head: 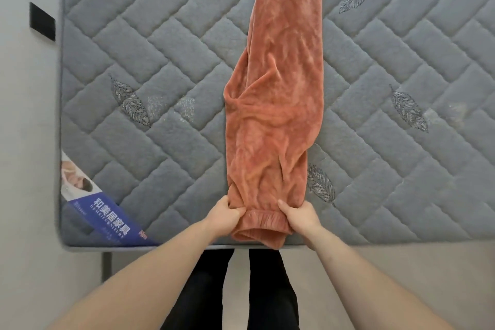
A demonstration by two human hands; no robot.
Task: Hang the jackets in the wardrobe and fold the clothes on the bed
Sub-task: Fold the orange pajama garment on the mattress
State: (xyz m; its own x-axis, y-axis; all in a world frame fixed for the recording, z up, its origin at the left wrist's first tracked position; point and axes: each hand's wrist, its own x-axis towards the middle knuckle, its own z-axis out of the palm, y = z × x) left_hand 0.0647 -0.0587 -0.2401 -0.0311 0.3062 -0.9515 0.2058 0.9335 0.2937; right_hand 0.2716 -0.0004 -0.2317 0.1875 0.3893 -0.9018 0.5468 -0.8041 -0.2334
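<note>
Orange-pink fleece trousers (278,94) lie lengthwise on the grey quilted mattress (150,67), folded leg on leg and running from the near edge up past the top of the frame. The elastic cuffs sit at the near edge of the bed. My left hand (223,215) grips the left side of the cuffs with curled fingers. My right hand (301,218) grips the right side, thumb on top of the fabric.
A blue printed label (107,220) covers the mattress's near left corner. A black strip (41,21) is on the pale surface left of the bed. My dark-trousered legs (235,289) stand on the light floor right at the bed's near edge.
</note>
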